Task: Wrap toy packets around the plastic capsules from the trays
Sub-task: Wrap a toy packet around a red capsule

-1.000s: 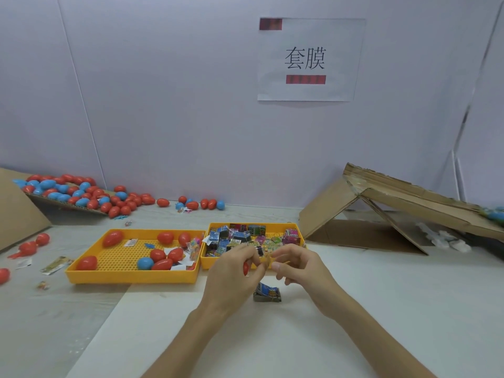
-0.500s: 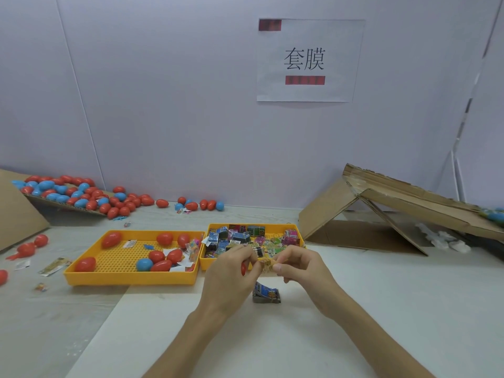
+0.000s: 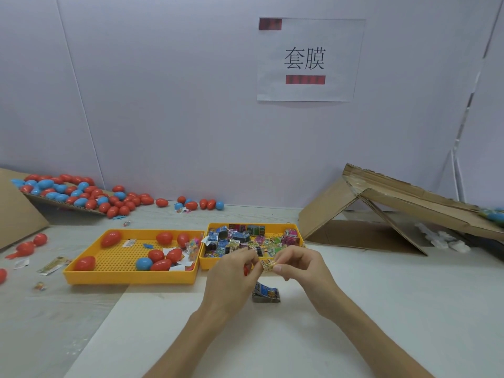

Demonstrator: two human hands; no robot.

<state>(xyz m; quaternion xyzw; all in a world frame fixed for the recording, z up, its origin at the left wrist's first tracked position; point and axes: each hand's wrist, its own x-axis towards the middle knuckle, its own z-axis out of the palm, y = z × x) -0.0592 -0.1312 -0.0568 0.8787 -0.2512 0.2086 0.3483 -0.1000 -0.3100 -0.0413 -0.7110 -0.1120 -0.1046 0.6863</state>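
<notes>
two bare hands meet just in front of the trays, raised off the white sheet [image 3: 272, 336].

left hand [image 3: 231, 279]: fingers curled round a red capsule [image 3: 246, 269]. only a small red sliver shows under the fingertips, so its long axis and where its tip points cannot be told. thumb and forefinger of this hand also touch the left end of a yellow packet [image 3: 267, 264].

right hand [image 3: 302, 266]: thumb and forefinger pinch the packet's right end, other fingers loosely curled.

the packet spans the gap between the hands, long axis roughly left to right, printed face toward the camera.

blue packet [image 3: 266, 291] lies on the sheet below the hands, apart from both.

two yellow trays side by side. left tray [image 3: 131, 279] holds several red capsules, one blue, some paper scraps. right tray [image 3: 207, 264] is piled with mixed packets, its near edge partly hidden by the hands.

surface: white sheet over a pale wood-grain table [image 3: 41, 323]. a few stray packets and red capsules lie left of the trays.

far left, a tilted cardboard board [image 3: 54, 203] carries a heap of red and blue capsules [image 3: 68, 190]. loose capsules [image 3: 191, 205] lie along the foot of the wall.

right side, a folded cardboard ramp [image 3: 409, 203] stands like a tent.

pale wall behind, with a paper sign [image 3: 308, 60] bearing two printed characters.
</notes>
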